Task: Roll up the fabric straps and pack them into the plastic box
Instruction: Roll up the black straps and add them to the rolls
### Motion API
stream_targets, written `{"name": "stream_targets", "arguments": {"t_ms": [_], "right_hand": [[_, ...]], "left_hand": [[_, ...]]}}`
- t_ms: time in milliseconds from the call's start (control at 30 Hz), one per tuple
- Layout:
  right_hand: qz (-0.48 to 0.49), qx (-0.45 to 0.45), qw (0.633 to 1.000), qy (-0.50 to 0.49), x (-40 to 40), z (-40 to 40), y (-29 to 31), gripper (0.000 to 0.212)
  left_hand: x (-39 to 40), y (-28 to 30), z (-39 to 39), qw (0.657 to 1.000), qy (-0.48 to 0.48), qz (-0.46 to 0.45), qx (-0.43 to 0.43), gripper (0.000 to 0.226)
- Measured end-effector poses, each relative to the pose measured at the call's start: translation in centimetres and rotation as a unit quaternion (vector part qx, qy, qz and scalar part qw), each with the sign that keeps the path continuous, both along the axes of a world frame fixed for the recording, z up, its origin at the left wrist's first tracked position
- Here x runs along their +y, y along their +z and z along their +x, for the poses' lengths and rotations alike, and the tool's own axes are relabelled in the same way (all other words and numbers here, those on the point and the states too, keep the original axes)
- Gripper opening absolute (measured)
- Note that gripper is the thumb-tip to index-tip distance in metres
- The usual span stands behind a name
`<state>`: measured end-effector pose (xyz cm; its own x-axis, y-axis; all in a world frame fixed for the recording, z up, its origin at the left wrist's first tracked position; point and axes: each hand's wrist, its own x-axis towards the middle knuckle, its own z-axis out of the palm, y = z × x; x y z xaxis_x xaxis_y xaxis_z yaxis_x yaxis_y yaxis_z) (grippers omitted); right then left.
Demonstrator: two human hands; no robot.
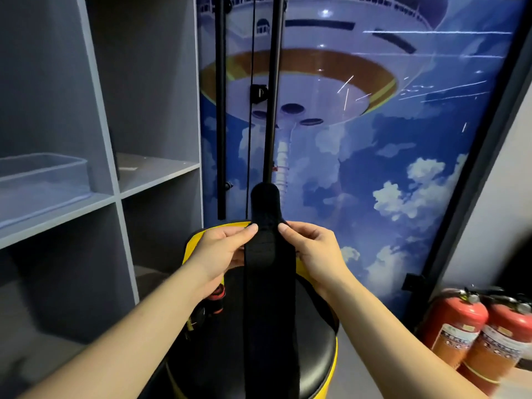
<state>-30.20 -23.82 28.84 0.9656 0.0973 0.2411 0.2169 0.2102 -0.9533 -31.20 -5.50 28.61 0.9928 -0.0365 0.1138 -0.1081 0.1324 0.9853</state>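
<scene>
I see the black fabric strap [269, 272] held taut between the left hand [227, 250] and right hand [313, 251], each pinching an edge, probably to start a tight roll. Plastic box [43, 180] on shelf, far left of left hand.

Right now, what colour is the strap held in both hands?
Black. The strap shows in the head view, the only one, pinched by both hands.

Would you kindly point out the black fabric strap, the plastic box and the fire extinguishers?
black fabric strap [269, 283]: head view, middle of the flat band.
plastic box [43, 180]: head view, front wall, on the shelf.
fire extinguishers [452, 326]: head view, left cylinder's red body.
</scene>
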Motion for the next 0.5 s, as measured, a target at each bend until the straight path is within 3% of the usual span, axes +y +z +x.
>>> {"name": "stream_targets", "arguments": {"t_ms": [267, 500], "right_hand": [[-0.069, 0.140, 0.984, -0.082, 1.8, 7.3, -11.8, 0.018], [-0.110, 0.213, 0.965, -0.109, 2.7, 14.7, -18.4, 0.017]], "left_hand": [[-0.5, -13.2, 7.8, 0.977, 0.123, -0.019, 0.175, 0.022], [-0.1, -19.4, 15.0, 0.956, 0.208, 0.082, 0.191, 0.018]]}}
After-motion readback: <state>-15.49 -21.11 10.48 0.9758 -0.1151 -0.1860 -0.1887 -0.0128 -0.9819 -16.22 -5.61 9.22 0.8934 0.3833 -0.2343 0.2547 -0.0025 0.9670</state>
